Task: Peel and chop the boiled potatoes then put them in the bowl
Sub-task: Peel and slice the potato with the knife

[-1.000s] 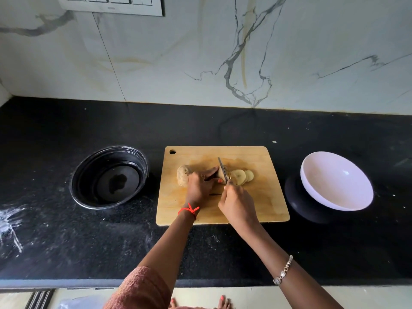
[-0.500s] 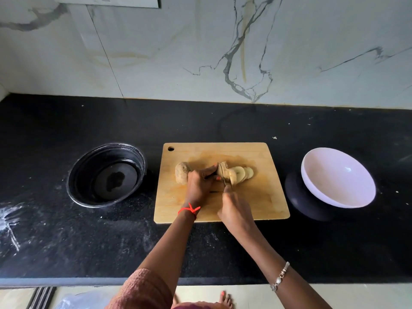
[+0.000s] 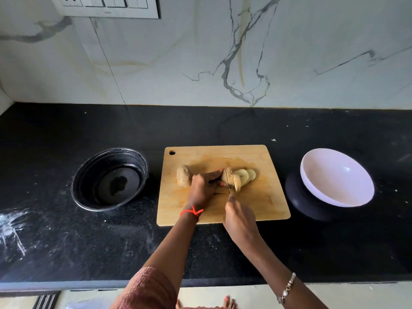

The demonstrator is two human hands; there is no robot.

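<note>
Head view: we have a potato point(image 3: 214, 177) lying lengthwise mid cutting board point(image 3: 263, 210), skin on at its left end, cut face to the right. Three or four slices point(image 3: 243, 177) lean fanned against that face. Left hand point(image 3: 201, 189) is clamped over the uncut middle, fingertips near the cut edge. Right hand point(image 3: 239, 216) is wrapped shut on the knife point(image 3: 229, 186); only a thin sliver of blade shows, so we hedge: it looks down in the potato just right of the left fingertips. White bowl point(image 3: 336, 177) sits right of the board, tilted, nothing in it. A black pan point(image 3: 109, 179) sits left of the board.

Handling, our judgement: boiled potato is soft, damp and a bit slippery, and slices will likely crumble if pinched hard. Hold the whole piece across the skinned body, well back from the blade. Scoop slices from below or off the blade flat, don't squeeze. Skin appears unpeeled, so the peel step may be skipped or pending.

Versus one second ago: the blade was raised and tilted above the potato, now it is sunk low at the cut; the left hand grip is unchanged; the slice fan looks one piece thicker. Camera tipped up slightly, showing the switch panel point(image 3: 107, 6).
</note>
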